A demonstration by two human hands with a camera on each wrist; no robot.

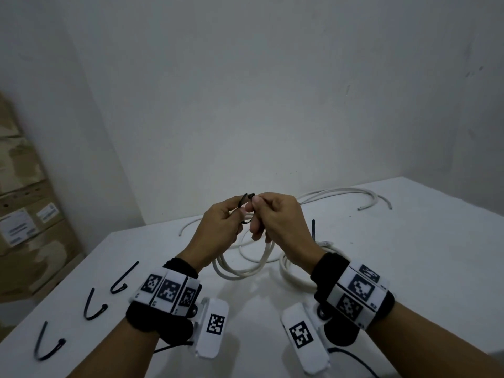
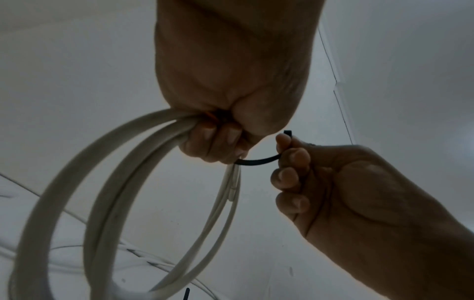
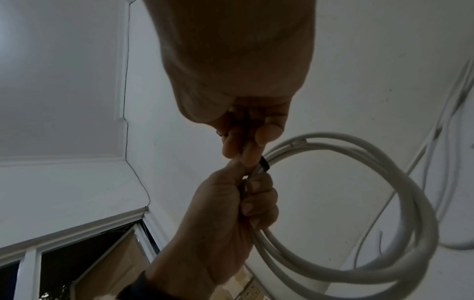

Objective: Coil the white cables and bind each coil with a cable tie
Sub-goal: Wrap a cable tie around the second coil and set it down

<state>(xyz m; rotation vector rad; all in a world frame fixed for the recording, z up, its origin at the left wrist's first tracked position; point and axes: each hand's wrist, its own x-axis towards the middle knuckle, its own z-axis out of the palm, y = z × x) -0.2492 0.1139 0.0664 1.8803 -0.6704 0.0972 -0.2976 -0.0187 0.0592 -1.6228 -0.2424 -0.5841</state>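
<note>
White cable coil (image 1: 242,266) hangs in the air above the tabletop (image 1: 409,268), gathered at its top in the left hand (image 1: 218,227), whose grip is a closed fist round the bunched loops (image 2: 107,182), so the turns stay together while they are bound. A black cable tie (image 2: 259,161) arcs from under the left fingers (image 2: 218,142) across to the right hand (image 1: 278,222), whose grip pinches the tie's free end between thumb and fingertips (image 2: 290,150); the other fingers are curled in. I judge the tie is being led round the bundle and towards its head, with the strap not yet cinched. Holding the coil raised lets the loops drape freely and leaves room to pass the tie round.

On the white tabletop a second coil (image 1: 297,271) lies just under the right wrist, with an upright black tie end (image 1: 313,230) near it; whether it is fully bound I cannot tell. Loose white cables (image 1: 354,195) lie farther back, and three spare black ties (image 1: 92,304) sit at the left edge. Behind stand plain white walls (image 1: 272,91) and stacked cardboard boxes (image 1: 24,200) at left
</note>
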